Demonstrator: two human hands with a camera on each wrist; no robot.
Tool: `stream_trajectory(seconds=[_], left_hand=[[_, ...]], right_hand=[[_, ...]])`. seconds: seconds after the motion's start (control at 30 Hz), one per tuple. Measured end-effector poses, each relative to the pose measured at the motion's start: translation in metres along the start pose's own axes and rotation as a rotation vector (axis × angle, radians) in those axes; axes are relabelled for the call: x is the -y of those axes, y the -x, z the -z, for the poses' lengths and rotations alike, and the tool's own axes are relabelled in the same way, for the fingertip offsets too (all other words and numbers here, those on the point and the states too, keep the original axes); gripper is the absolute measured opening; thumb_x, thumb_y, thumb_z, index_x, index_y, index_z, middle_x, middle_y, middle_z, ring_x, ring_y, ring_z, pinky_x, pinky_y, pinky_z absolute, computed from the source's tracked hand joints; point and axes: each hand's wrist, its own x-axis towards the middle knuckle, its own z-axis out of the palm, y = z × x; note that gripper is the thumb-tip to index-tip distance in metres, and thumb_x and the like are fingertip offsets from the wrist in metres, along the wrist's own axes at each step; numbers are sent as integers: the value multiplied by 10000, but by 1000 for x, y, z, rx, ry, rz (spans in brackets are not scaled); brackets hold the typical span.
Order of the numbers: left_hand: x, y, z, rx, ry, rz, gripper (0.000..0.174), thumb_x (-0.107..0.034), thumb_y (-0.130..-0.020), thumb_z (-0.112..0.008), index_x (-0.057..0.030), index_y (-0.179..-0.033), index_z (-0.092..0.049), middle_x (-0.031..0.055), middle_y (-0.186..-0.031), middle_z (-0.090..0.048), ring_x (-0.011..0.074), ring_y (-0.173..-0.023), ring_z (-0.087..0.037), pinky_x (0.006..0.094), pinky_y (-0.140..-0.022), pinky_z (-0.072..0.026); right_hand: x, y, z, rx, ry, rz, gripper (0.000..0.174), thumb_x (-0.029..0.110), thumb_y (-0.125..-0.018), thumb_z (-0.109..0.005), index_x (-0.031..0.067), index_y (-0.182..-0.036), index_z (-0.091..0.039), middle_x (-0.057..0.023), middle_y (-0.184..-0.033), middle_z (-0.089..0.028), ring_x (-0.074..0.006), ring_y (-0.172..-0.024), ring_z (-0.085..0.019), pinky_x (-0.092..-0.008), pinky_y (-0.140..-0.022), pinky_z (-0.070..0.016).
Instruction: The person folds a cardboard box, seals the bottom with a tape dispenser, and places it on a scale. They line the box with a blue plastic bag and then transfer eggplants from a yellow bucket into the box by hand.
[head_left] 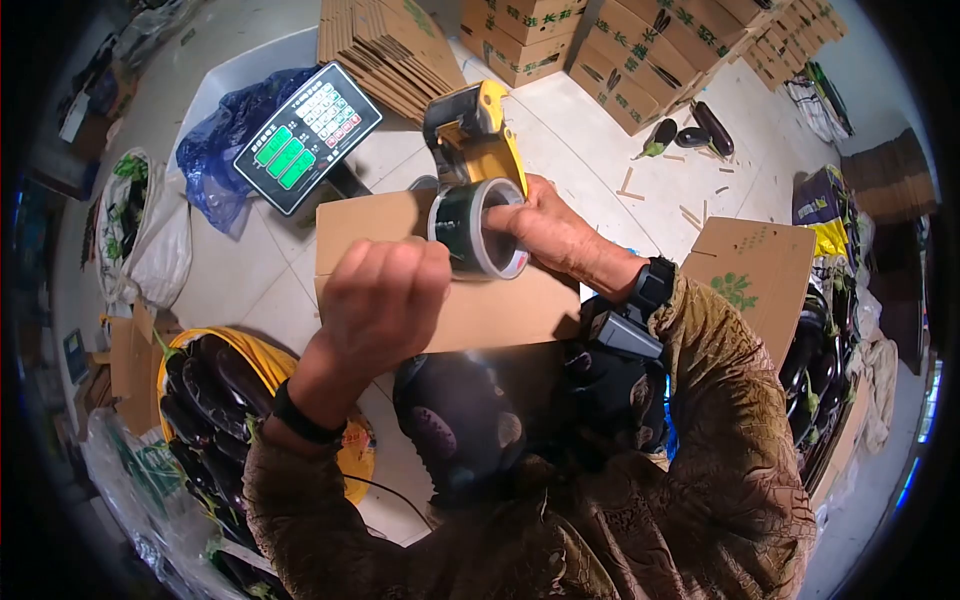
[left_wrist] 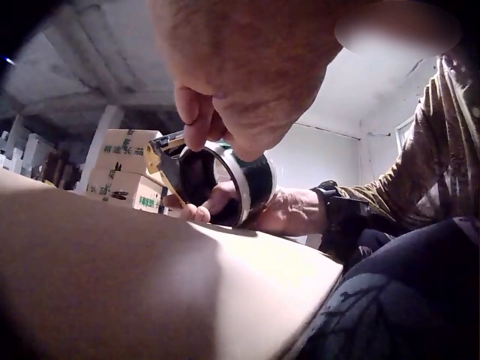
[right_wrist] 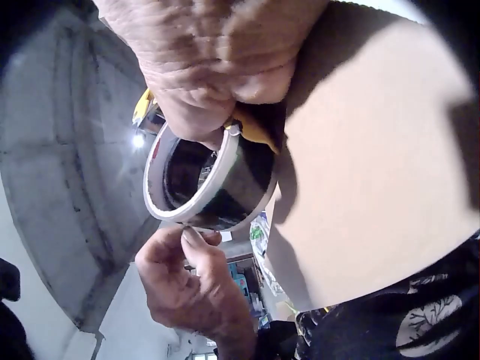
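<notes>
My right hand (head_left: 568,238) holds a yellow and black tape dispenser (head_left: 510,155) with its thumb inside the ring of a roll of dark green-looking tape (head_left: 456,226). The left hand (head_left: 388,298) is at the roll's near left side, its fingers curled. In the right wrist view, the left thumb and forefinger (right_wrist: 193,241) pinch at the tape on the roll's outer edge; a loose strip is not discernible. Beneath both hands a brown cardboard box (head_left: 510,312) lies across the person's lap, plain side up.
A scale display (head_left: 308,138) stands ahead on the left, by flat stacked cardboard (head_left: 385,50). Printed boxes (head_left: 640,65) are piled at the back. Eggplants fill a yellow-rimmed bag (head_left: 262,345) at left; several more lie on the floor (head_left: 600,120). An open carton flap (head_left: 750,275) rises at right.
</notes>
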Motion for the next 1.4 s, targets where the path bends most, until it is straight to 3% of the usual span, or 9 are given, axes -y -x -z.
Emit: stream_trajectory(seconds=[0.3,0.37,0.47,0.6,0.67,0.8,1.07,1.3,1.4], left_hand=[[3,4,-6,-143,3,272,152,19,-771,-634,-17,-906,-574,84,-786,-612,252,-666,-633,336,-617,-515],[3,0,5,30,280,634,122,22,-815,-601,16,-927,-556,96,-772,-638,207,-687,-661,319,-636,-528],[-7,12,-7,-104,666,999,93,-33,-855,-595,3,-939,-577,112,-788,-673,233,-693,-685,317,-665,-539],[-9,32,-21,-208,732,1012,118,-54,-887,-578,17,-979,-558,123,-819,-690,190,-718,-700,308,-663,-541],[-12,38,-27,-206,805,1232,141,-69,-918,-537,24,-1024,-535,117,-803,-683,175,-694,-688,296,-650,-537],[-14,45,-21,-176,1017,1308,168,-86,-937,-509,24,-1063,-513,128,-820,-676,168,-699,-677,287,-660,-534],[-8,51,-19,-424,1480,1266,248,-157,-979,-434,40,-1116,-498,141,-902,-643,184,-783,-658,279,-718,-520],[-6,43,-11,-213,1278,1293,361,-179,-946,-581,74,-1195,-515,113,-940,-625,166,-873,-644,275,-741,-520],[-7,43,-13,-171,1319,1219,405,-210,-933,-600,40,-1241,-517,97,-954,-610,167,-850,-645,261,-764,-506]], right_hand=[[-5,1,0,14,181,196,164,-18,-826,-615,-11,-990,-608,-14,-816,-650,-78,-757,-605,-227,-718,-505],[1,2,-3,-2,264,157,206,-16,-827,-616,-4,-1032,-598,-15,-840,-646,-68,-773,-592,-217,-726,-494],[-5,0,-3,8,213,221,282,29,-833,-664,-8,-1096,-568,-14,-901,-653,-93,-807,-600,-236,-754,-495],[-5,0,-9,29,326,339,383,90,-839,-709,-4,-1164,-528,-34,-975,-658,-139,-864,-610,-286,-805,-502],[-10,-4,-10,-84,478,518,458,127,-834,-733,11,-1205,-491,-96,-1028,-660,-210,-952,-629,-336,-862,-494],[-5,2,-9,-152,571,464,515,104,-813,-727,40,-1243,-450,-188,-1090,-627,-304,-1053,-626,-363,-883,-482],[-15,1,-13,-166,617,599,562,84,-785,-705,30,-1271,-427,-179,-1046,-632,-276,-987,-644,-358,-852,-493],[-16,0,-11,-163,712,717,592,61,-745,-683,13,-1271,-416,-188,-1014,-645,-319,-923,-660,-364,-830,-503],[-16,2,-11,-122,673,627,518,51,-833,-680,33,-1274,-409,-65,-1092,-572,-162,-1011,-548,-298,-886,-462]])
